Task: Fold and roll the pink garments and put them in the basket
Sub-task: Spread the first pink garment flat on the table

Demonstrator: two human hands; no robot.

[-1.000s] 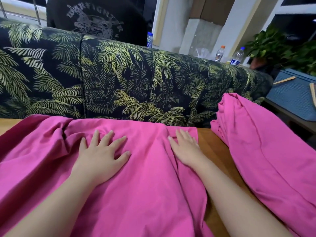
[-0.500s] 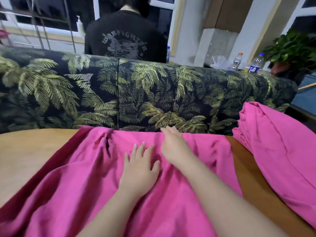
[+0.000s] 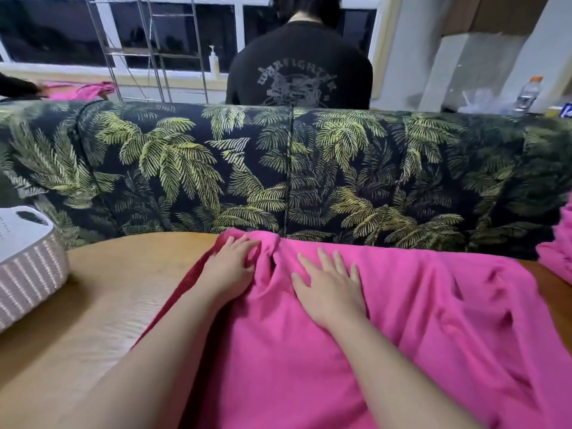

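Both hands now further left on rumpled pink garment (image 3: 433,305): right hand (image 3: 329,286) flat, fingers splayed; left hand (image 3: 230,267) seemingly bunching fabric.

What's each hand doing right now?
Left hand: fingers curled, gripping the pink garment at its bunched top edge.
Right hand: open, flat on it.
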